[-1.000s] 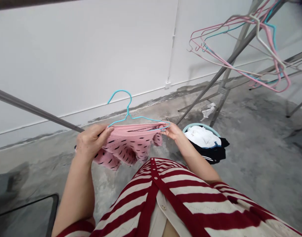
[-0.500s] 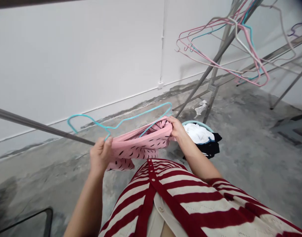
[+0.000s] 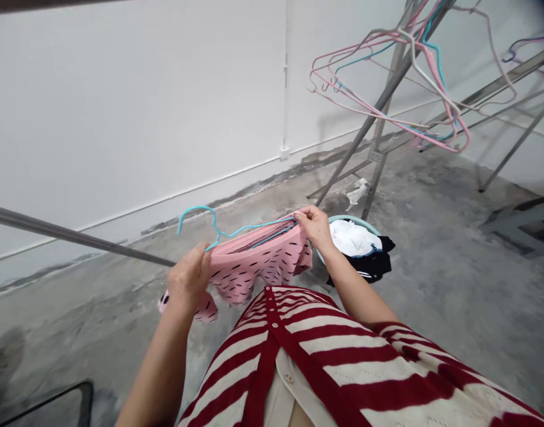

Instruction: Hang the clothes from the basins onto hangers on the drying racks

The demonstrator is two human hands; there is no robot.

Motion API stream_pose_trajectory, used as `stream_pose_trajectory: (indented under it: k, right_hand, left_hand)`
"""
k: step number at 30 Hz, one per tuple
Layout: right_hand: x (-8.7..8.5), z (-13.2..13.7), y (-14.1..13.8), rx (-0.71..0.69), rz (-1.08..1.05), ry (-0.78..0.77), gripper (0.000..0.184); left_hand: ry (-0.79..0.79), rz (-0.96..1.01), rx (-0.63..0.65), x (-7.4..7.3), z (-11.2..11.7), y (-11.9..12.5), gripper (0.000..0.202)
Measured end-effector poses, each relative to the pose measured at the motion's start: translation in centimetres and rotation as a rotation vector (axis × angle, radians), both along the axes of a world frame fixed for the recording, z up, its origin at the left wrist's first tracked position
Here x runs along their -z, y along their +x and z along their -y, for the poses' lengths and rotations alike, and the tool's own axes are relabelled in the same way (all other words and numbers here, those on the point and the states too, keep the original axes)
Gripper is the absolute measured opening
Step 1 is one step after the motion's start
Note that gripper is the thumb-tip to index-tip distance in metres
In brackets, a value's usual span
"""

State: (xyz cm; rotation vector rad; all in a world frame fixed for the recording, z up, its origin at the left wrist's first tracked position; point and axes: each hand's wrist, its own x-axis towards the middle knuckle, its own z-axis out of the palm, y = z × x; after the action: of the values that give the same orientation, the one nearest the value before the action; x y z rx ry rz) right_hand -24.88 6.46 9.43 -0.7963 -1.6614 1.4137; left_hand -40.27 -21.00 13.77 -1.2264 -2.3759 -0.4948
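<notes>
A pink garment with black dashes [image 3: 258, 264] hangs between my two hands on a light blue wire hanger [image 3: 209, 228]. My left hand [image 3: 189, 281] is closed on the garment's left end and the hanger there. My right hand [image 3: 314, 225] pinches the right end of the garment and the hanger's arm. The hanger's hook points up and left, above a grey metal rail [image 3: 76, 237].
A light blue basin [image 3: 343, 220] with white and black clothes stands on the concrete floor by my right forearm. A metal drying rack [image 3: 382, 101] with several pink, blue and white empty hangers [image 3: 396, 89] stands at the right. A white wall lies ahead.
The hanger tipped sideways to the left and has swung back more upright. The garment has been pulled further along it. The view shifted slightly to the right.
</notes>
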Motion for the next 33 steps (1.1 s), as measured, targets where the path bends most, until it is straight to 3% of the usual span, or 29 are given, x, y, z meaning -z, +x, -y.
stream_pose_trajectory:
  k: [4, 7, 9, 10, 11, 13, 15, 17, 18, 19, 22, 24, 27, 31, 33]
  right_hand:
    - [-1.4, 3.8, -0.3, 0.02, 0.098, 0.368, 0.022]
    - [-3.2, 7.2, 0.5, -0.189, 0.006, 0.643, 0.023]
    - [-4.6, 7.4, 1.9, -0.315, -0.101, 0.774, 0.02]
    - [-5.3, 6.6, 2.9, -0.302, -0.153, 0.808, 0.014]
    - [-5.9, 5.4, 3.8, -0.26, -0.2, 0.82, 0.006]
    - [-6.6, 1.9, 5.5, -0.134, -0.224, 0.763, 0.034]
    - [-6.4, -1.4, 6.3, -0.323, -0.115, 0.635, 0.056]
    - [-5.5, -3.6, 6.2, -0.537, 0.072, 0.488, 0.046]
    - [-5.0, -4.1, 6.0, -0.548, 0.129, 0.424, 0.038]
    - [-4.5, -4.3, 5.9, -0.48, 0.131, 0.377, 0.033]
    - [-4.0, -4.0, 5.9, -0.1, -0.053, 0.326, 0.027]
    - [-4.3, -3.6, 6.4, -0.043, -0.075, 0.367, 0.025]
    - [-5.4, -3.0, 7.2, -0.191, 0.092, 0.506, 0.03]
    - [-7.0, -2.0, 6.8, -0.259, 0.205, 0.862, 0.053]
    - [-7.4, -1.2, 5.9, -0.349, 0.227, 1.048, 0.048]
  left_hand:
    - [-0.009, 0.071, -0.015, 1.1, -1.5, 1.6, 0.03]
    - [0.092, 0.068, -0.061, 1.3, -1.6, 1.8, 0.029]
    - [0.22, 0.043, -0.027, 0.8, -0.9, 1.6, 0.028]
    - [0.274, 0.031, -0.018, 0.4, -0.3, 1.4, 0.028]
    - [0.318, 0.022, -0.02, -0.2, 0.2, 1.2, 0.027]
    - [0.386, 0.014, -0.056, -1.3, 1.3, 0.7, 0.027]
    - [0.465, -0.002, -0.066, -2.2, 1.9, 0.0, 0.027]
    - [0.548, -0.021, -0.034, -2.6, 2.2, -0.9, 0.024]
    - [0.563, -0.024, -0.01, -2.6, 2.3, -1.4, 0.023]
    - [0.561, -0.026, 0.016, -2.5, 2.3, -1.9, 0.022]
    - [0.51, -0.035, 0.043, -2.1, 2.6, -3.0, 0.022]
    - [0.499, -0.05, 0.008, -1.9, 2.6, -3.0, 0.022]
    - [0.513, -0.057, -0.041, -2.0, 2.4, -2.4, 0.023]
    - [0.496, -0.07, 0.018, -2.4, 1.8, -1.5, 0.022]
    - [0.45, -0.082, 0.08, -2.3, 1.5, -1.4, 0.021]
